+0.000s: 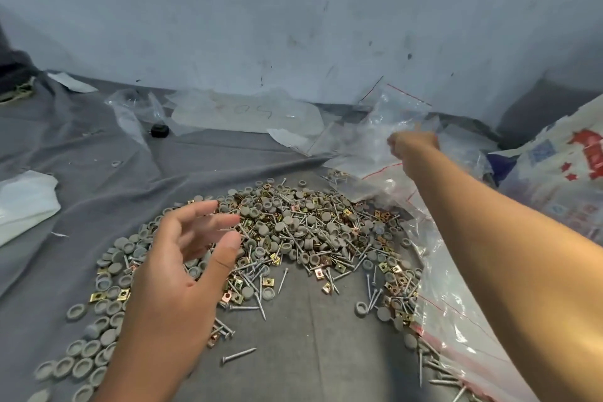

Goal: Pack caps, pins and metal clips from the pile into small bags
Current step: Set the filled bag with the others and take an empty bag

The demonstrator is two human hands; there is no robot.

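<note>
A grey cloth [98, 153] covers the surface, and on it lies a wide, crescent-shaped pile [293, 238] of grey caps [83, 367], silver pins [239, 355] and brassy metal clips [98, 296], all mixed together. Loose caps trail off along the near left edge of the pile, and a few pins lie apart on the bare cloth in front.

The left hand [182, 258] hovers over the left side of the pile, palm turned inward, its grip spread: fingers loosely extended, thumb apart from them, holding nothing that I can see.

The right arm stretches far out across the right side. The right hand [412, 143] is at a heap of small clear bags [391, 121] with red seal lines, lying near the wall [293, 10]. Its fingers are turned away and buried in the plastic, so I cannot tell whether the grip is pinching a bag or only touching it.

More clear bags [456, 313] lie under the right forearm, overlapping the pile's right edge. Beyond them sits a printed white sack [561, 179] with red marks. Further back on the cloth are crumpled plastic sheets [248, 114], a small black object [160, 130], and at the left a white sheet [26, 206].
</note>
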